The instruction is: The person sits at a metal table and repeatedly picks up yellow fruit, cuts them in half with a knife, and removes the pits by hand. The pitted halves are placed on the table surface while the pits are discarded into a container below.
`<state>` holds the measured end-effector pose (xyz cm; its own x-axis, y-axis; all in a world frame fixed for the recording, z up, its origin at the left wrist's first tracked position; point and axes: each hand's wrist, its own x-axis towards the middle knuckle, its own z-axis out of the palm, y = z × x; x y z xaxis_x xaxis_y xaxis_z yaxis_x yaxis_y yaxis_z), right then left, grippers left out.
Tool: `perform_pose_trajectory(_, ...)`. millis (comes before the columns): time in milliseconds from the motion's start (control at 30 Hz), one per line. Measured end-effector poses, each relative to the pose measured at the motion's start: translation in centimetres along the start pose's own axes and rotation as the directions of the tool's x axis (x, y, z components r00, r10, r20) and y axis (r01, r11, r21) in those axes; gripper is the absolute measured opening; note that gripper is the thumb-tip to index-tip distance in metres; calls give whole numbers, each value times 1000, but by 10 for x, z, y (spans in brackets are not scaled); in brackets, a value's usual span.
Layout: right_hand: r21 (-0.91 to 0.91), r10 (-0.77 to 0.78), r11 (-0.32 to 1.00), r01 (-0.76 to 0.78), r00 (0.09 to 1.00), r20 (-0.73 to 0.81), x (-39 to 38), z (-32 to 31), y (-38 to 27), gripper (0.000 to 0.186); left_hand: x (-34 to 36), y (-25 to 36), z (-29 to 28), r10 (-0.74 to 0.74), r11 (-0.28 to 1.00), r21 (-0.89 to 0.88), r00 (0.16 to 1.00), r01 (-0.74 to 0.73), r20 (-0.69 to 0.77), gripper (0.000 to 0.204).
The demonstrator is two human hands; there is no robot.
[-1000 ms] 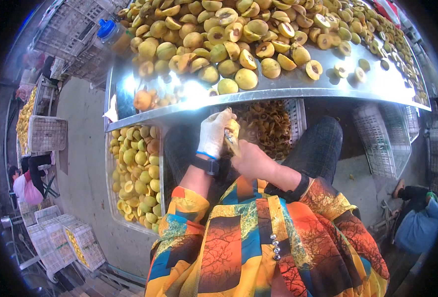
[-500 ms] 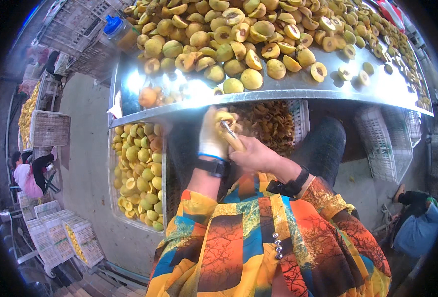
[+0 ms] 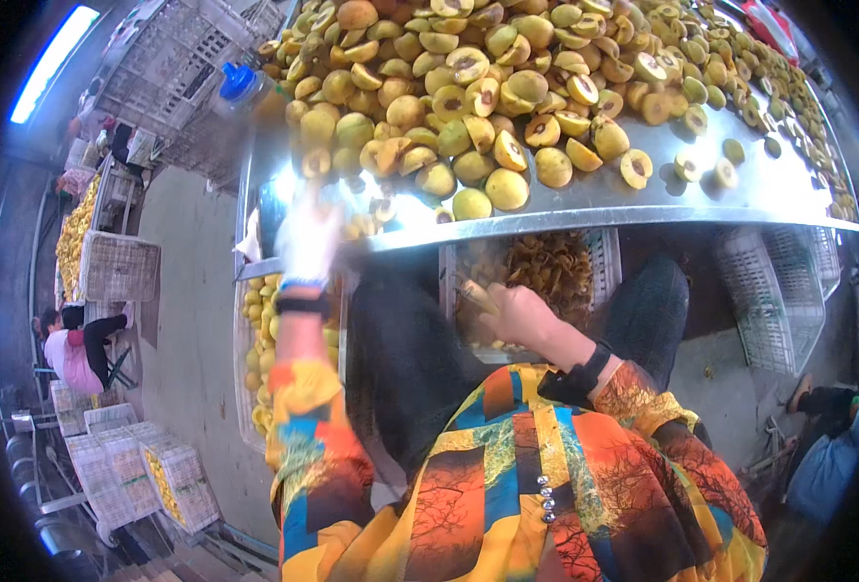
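small tan knife (image 3: 476, 295) in rt hand (image 3: 521, 315)

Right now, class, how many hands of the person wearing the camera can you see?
2. The white-gloved left hand, blurred, is raised at the edge of the shiny metal table; the bare right hand is below the table, over the white plastic crate.

Motion blurs the gloved left hand (image 3: 310, 238); its grip is unreadable.

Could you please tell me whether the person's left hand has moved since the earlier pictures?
Yes. The left hand, blurred, has risen from beside the right hand to the metal table's front edge, leftwards.
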<state>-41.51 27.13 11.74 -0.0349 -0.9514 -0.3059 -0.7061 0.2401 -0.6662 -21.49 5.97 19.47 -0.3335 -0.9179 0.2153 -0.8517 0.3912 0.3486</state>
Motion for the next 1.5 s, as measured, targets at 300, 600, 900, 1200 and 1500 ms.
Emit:
perform_pose_trajectory(300, 224, 11, 974, 31, 982, -187, -17, -21, -4, 35, 74, 43, 65, 123, 987, -113, 986, -111, 112, 43)
perform_pose_trajectory(600, 831, -30, 444, 335, 933, -360, 20, -28, -31, 42, -56, 86, 5, 253, 288, -907, 890, 306, 380, 52)
perform_pose_trajectory(900, 344, 53, 928, 144, 862, -503, 11, -12, -56, 37, -116, 91, 77, -295, -177, -937, 892, 300, 342, 44)
perform_pose_trajectory(1200, 319, -79, 916, 243, 889, -451, -3, -21, -65, 26, -123, 105, 44, -290, -93, -938, 893, 332, 345, 43)
perform_pose_trajectory(1500, 48, -233, 959, 278, 876, -422, -4, -17, -58, 23, -122, 104, 54, -297, -275, -877, 833, 394, 467, 40)
